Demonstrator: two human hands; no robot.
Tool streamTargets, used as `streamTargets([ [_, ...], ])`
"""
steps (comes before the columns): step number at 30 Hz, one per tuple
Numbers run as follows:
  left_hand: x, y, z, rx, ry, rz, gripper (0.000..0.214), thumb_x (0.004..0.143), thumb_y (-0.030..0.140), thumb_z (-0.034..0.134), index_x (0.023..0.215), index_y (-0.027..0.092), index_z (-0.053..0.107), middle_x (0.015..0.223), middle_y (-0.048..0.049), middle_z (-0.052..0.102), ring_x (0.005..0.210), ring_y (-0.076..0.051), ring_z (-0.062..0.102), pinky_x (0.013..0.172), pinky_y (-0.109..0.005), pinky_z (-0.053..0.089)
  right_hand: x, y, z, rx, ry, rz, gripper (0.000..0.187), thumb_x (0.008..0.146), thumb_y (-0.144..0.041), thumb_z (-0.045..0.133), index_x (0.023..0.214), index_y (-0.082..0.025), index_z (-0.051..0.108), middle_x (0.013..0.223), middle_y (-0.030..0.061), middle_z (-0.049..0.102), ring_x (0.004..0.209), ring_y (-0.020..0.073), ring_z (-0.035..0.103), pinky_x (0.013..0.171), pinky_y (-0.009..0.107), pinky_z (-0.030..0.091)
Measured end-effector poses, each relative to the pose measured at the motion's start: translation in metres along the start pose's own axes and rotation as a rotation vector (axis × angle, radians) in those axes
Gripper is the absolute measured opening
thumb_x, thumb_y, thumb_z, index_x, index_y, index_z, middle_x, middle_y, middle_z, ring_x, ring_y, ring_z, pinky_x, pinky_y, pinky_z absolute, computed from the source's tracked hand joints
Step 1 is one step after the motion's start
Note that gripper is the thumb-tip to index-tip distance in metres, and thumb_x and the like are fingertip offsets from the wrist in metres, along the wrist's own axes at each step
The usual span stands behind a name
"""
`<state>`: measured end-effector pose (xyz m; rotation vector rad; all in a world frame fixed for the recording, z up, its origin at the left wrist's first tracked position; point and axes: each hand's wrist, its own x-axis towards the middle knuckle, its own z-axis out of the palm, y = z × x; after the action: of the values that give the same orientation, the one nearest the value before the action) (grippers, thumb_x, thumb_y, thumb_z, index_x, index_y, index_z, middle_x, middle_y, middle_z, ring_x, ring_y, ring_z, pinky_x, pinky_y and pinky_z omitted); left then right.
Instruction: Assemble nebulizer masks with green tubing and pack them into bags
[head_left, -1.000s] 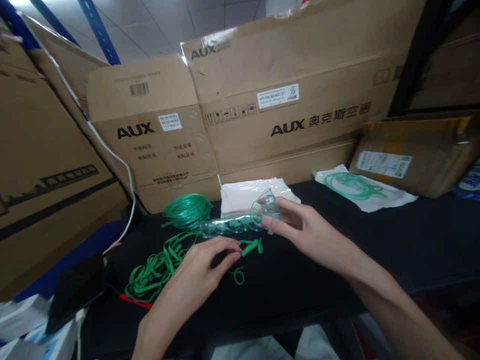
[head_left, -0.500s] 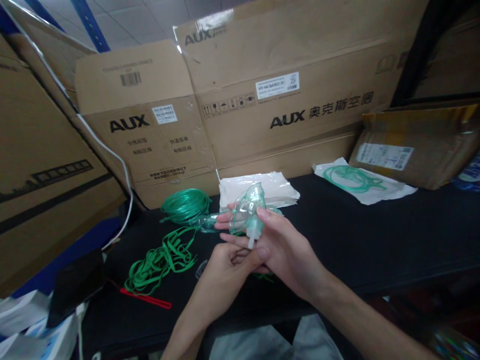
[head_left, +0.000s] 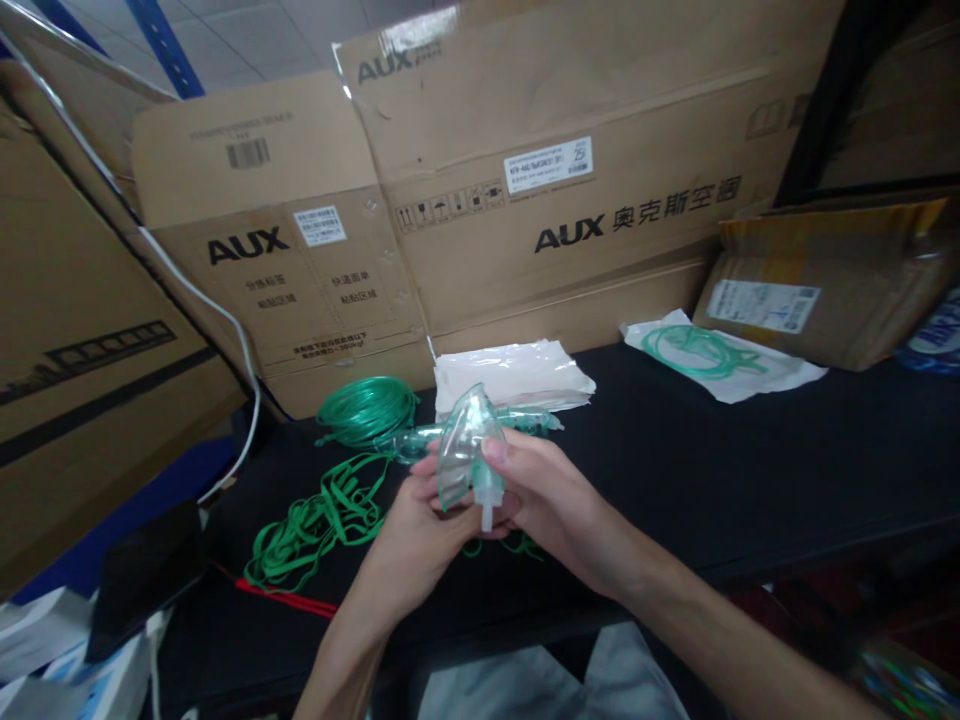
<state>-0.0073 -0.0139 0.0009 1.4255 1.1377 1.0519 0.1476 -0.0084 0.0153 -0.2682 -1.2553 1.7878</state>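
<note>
A clear green-tinted oxygen mask (head_left: pixel 459 455) with a whitish connector pointing down is held over the black table. My right hand (head_left: pixel 559 505) grips it from the right, the thumb pressed near the connector. From the left, my left hand (head_left: pixel 409 550) closes round its lower side; several of its fingers are hidden behind the mask. Other clear green plastic pieces (head_left: pixel 529 420) lie behind my hands. A tangle of green straps (head_left: pixel 319 525) is left of my left hand, and some strap (head_left: pixel 523 545) shows below my right hand.
Coiled green tubing (head_left: pixel 367 410) lies at the back left beside a stack of white packets (head_left: pixel 514 372). Another packet with green tubing (head_left: pixel 720 365) is at the right, before a taped carton (head_left: pixel 825 290). Large cardboard boxes (head_left: pixel 480 240) wall the back. A red strip (head_left: pixel 285 597) lies front left.
The mask has shifted left and slightly down and turned a little. My left hand has moved left from my right palm to the mask's side; my right fingers are less spread.
</note>
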Motion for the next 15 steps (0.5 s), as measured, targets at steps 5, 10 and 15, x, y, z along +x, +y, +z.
streamTargets([
  [5, -0.003, 0.011, -0.028, 0.412, -0.033, 0.025, 0.027, 0.089, 0.043, 0.07, 0.094, 0.02, 0.081, 0.078, -0.003, 0.078, 0.072, -0.02, 0.073, 0.067, -0.027, 0.057, 0.003, -0.011, -0.013, -0.136, 0.15, -0.046, 0.026, 0.096, -0.04, 0.065, 0.11, -0.02, 0.074, 0.111, 0.0059, 0.075, 0.097, 0.0197, 0.069, 0.09, 0.033, 0.053],
  [10, -0.002, 0.004, -0.041, 0.905, -0.098, 0.046, 0.022, 0.087, 0.04, 0.071, 0.1, 0.024, 0.081, 0.091, -0.0014, 0.076, 0.076, -0.02, 0.066, 0.07, -0.028, 0.047, 0.005, -0.017, -0.025, -0.223, 0.232, -0.039, 0.026, 0.091, -0.036, 0.072, 0.11, -0.017, 0.073, 0.117, 0.0071, 0.073, 0.099, 0.0197, 0.071, 0.094, 0.034, 0.054],
  [15, 0.0, 0.0, -0.037, 0.909, -0.197, 0.067, 0.014, 0.088, 0.024, 0.065, 0.086, 0.023, 0.079, 0.088, 0.0007, 0.073, 0.075, -0.017, 0.064, 0.069, -0.026, 0.044, 0.006, -0.015, -0.024, -0.224, 0.189, 0.017, 0.03, 0.089, -0.036, 0.075, 0.111, -0.016, 0.068, 0.115, 0.0079, 0.072, 0.09, 0.0188, 0.074, 0.087, 0.033, 0.058],
])
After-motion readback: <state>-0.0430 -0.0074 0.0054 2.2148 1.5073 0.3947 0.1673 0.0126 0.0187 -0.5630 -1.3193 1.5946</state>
